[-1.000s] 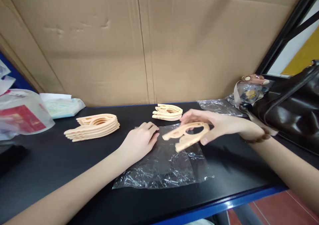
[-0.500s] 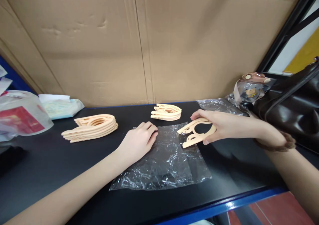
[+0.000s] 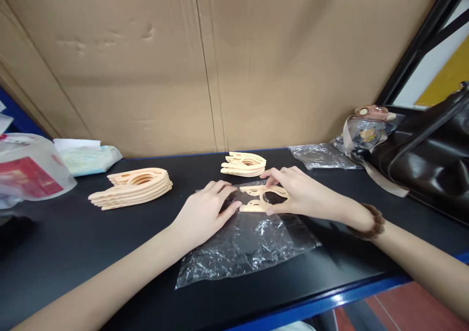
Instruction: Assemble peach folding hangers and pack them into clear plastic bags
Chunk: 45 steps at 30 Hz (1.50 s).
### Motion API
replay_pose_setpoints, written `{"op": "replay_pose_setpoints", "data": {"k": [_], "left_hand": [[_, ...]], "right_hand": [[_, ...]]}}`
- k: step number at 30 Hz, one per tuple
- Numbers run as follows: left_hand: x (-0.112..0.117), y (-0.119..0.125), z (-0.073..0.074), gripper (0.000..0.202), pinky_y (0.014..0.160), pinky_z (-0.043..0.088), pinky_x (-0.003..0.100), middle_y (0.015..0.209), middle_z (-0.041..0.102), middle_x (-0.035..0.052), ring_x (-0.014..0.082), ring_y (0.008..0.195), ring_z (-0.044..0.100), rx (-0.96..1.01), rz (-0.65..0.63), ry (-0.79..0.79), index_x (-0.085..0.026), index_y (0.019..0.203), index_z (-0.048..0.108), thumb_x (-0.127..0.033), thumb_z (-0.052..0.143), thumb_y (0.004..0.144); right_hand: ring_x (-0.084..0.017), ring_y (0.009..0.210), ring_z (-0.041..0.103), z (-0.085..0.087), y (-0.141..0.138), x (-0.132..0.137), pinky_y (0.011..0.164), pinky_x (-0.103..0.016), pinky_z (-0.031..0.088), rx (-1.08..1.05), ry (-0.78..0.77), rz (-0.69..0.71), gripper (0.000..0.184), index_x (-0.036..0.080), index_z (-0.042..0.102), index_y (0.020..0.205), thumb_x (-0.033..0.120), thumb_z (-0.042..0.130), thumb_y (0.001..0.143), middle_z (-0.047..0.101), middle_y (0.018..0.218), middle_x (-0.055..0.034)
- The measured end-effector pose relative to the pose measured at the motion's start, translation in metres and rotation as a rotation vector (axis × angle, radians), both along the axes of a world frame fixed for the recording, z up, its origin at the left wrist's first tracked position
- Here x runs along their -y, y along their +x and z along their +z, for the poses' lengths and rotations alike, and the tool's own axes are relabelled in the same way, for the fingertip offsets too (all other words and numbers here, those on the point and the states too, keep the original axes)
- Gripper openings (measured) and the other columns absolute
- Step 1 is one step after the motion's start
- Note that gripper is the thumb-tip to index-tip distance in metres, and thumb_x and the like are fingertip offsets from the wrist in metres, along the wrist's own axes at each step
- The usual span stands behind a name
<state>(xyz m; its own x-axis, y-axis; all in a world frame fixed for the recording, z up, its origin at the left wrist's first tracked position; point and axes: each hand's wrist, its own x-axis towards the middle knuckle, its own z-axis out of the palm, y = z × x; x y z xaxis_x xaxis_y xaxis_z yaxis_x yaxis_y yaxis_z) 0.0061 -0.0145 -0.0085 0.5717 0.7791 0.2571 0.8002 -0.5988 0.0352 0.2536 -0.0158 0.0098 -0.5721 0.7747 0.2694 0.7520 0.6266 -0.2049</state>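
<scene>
Change noted: half a second ago the right hand (image 3: 296, 196) held the peach plastic piece (image 3: 258, 198) lifted off the right side of the clear bag (image 3: 249, 245). The piece is now down at the bag's far edge, lying flat and nearly level. The work has gone from carrying the piece to setting it at the bag. Whether it has slipped under the film I cannot tell.

1. Right hand: partly closed, thumb below and fingers curved over the right end of the piece, gripping it low against the bag's far edge. A brown bead bracelet (image 3: 368, 222) sits on the wrist.
2. Left hand (image 3: 203, 214): spread palm-down on the bag's far-left corner, gripping nothing, fingertips just beside the left end of the piece.
3. Clear bag: crumpled, flat on the black table (image 3: 73, 253), between the two forearms.
4. Small stack (image 3: 244, 164) of like pieces: just beyond the bag.
5. Large stack (image 3: 132, 187): well left of the bag.
6. Loose clear film (image 3: 318, 156): beyond the bag, to its right.
7. Dark handbag (image 3: 428, 170): far right of the bag.
8. Tissue pack (image 3: 86, 156): far left of the bag, against the cardboard wall (image 3: 146, 77).
</scene>
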Motion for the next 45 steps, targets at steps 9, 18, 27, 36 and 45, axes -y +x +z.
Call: {"op": "replay_pose_setpoints", "data": {"k": [9, 18, 27, 36, 45], "left_hand": [[0.0, -0.002, -0.005, 0.058, 0.104, 0.04, 0.047, 0.144, 0.046, 0.0077, 0.0278, 0.129, 0.044, 0.037, -0.073, -0.074, -0.024, 0.138, 0.043, -0.058, 0.04, 0.091], [-0.002, -0.003, -0.004, 0.054, 0.106, 0.037, 0.049, 0.147, 0.042, 0.0071, 0.0289, 0.13, 0.043, 0.03, -0.119, -0.126, -0.026, 0.138, 0.043, -0.055, 0.042, 0.092], [-0.003, -0.004, -0.004, 0.055, 0.106, 0.038, 0.043, 0.143, 0.046, 0.0092, 0.0259, 0.129, 0.044, 0.074, -0.13, -0.137, -0.021, 0.137, 0.04, -0.052, 0.044, 0.092], [0.0, -0.003, -0.001, 0.051, 0.101, 0.042, 0.039, 0.138, 0.049, 0.005, 0.0238, 0.121, 0.051, 0.151, -0.133, -0.189, -0.027, 0.135, 0.038, -0.046, 0.051, 0.09], [0.0, 0.0, -0.003, 0.05, 0.102, 0.041, 0.042, 0.138, 0.05, 0.0079, 0.0256, 0.124, 0.049, 0.146, -0.142, -0.159, -0.025, 0.137, 0.037, -0.044, 0.048, 0.092]], "right_hand": [[-0.032, 0.104, 0.051, 0.006, 0.022, -0.008, 0.095, -0.047, 0.031, 0.118, -0.05, -0.005, 0.073, 0.021, 0.051, 0.123, 0.064, 0.069, 0.066, 0.064, 0.109, -0.0092], [-0.031, 0.114, 0.05, -0.002, 0.007, -0.006, 0.108, -0.052, 0.018, -0.026, -0.068, 0.054, 0.052, 0.023, 0.048, 0.112, 0.058, 0.062, 0.077, 0.065, 0.113, -0.0058], [-0.027, 0.1, 0.056, -0.013, 0.0, -0.009, 0.103, -0.048, 0.024, -0.044, 0.026, -0.002, 0.056, 0.021, 0.047, 0.116, 0.055, 0.066, 0.076, 0.067, 0.096, -0.0037], [-0.022, 0.103, 0.06, -0.019, -0.008, -0.008, 0.1, -0.042, 0.028, -0.257, -0.082, -0.001, 0.047, 0.025, 0.046, 0.116, 0.038, 0.069, 0.077, 0.069, 0.098, 0.0003], [-0.02, 0.093, 0.066, -0.025, -0.025, 0.0, 0.096, -0.042, 0.036, -0.446, -0.115, -0.07, 0.039, 0.025, 0.047, 0.109, 0.031, 0.07, 0.078, 0.072, 0.094, 0.0015]]}}
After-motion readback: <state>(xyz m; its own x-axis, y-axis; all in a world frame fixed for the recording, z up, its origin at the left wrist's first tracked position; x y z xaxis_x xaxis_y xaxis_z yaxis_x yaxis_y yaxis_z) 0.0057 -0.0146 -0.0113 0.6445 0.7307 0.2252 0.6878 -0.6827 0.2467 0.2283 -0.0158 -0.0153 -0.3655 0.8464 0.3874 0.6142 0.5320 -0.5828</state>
